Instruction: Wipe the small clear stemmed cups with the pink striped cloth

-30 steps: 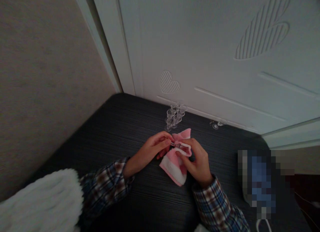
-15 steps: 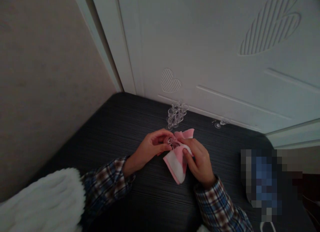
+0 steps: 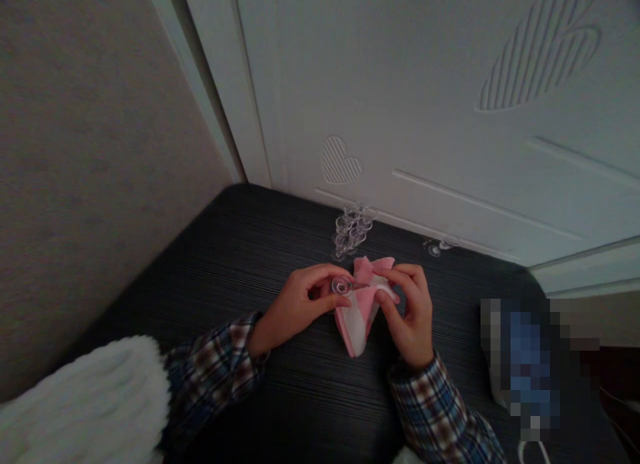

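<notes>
My left hand (image 3: 300, 301) is closed in a pinch, with a small clear stemmed glass (image 3: 341, 286) between thumb and fingers. One round end of it faces me; the rest runs into a pink and white cloth (image 3: 361, 317). That cloth is gripped by my right hand (image 3: 413, 311), its thumb and fingers folding it around the glass's other end. Beyond my hands, several similar clear glasses (image 3: 356, 227) stand close together on the dark table (image 3: 240, 251).
More clear pieces (image 3: 437, 249) sit farther right, near the white panel (image 3: 425, 117) with heart reliefs. A blurred blue and dark object (image 3: 525, 357) is at the right edge. White fluffy fabric (image 3: 100, 397) lies at lower left, and a wall (image 3: 100, 137) rises at left.
The cloth has shifted slightly right and up, and its hanging corner has drawn in. My right hand has moved up and right, its fingers more raised. The glass's round end shows more clearly.
</notes>
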Tool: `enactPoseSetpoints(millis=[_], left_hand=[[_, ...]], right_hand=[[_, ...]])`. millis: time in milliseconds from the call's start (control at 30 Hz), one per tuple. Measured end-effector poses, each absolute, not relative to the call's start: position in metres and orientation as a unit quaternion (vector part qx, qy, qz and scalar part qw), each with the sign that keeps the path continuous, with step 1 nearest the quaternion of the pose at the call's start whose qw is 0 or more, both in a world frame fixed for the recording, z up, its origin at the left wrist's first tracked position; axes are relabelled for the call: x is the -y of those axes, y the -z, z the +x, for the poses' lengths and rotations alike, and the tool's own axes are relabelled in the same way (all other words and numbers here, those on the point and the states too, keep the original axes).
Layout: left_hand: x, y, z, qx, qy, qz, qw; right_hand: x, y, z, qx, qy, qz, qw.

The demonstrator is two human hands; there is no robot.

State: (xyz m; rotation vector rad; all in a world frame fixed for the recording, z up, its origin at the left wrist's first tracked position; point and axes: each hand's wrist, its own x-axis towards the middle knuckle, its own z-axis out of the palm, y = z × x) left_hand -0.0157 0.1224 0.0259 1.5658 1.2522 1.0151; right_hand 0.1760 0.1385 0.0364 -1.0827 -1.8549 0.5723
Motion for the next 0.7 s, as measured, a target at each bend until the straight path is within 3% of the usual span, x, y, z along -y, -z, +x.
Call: enactPoseSetpoints(millis=[333,700], left_hand=[[-0.123,-0.027,-0.014,-0.49,-0.439,0.594,0.463],[-0.121,-0.027,-0.012,-0.499,-0.415,0.616,0.447]], right_hand=[[-0.138,-0.032,0.183,0.783,-0.307,-0.364,0.4],[-0.142,-0.019,0.171,0.795,-0.262,-0.479,0.266]])
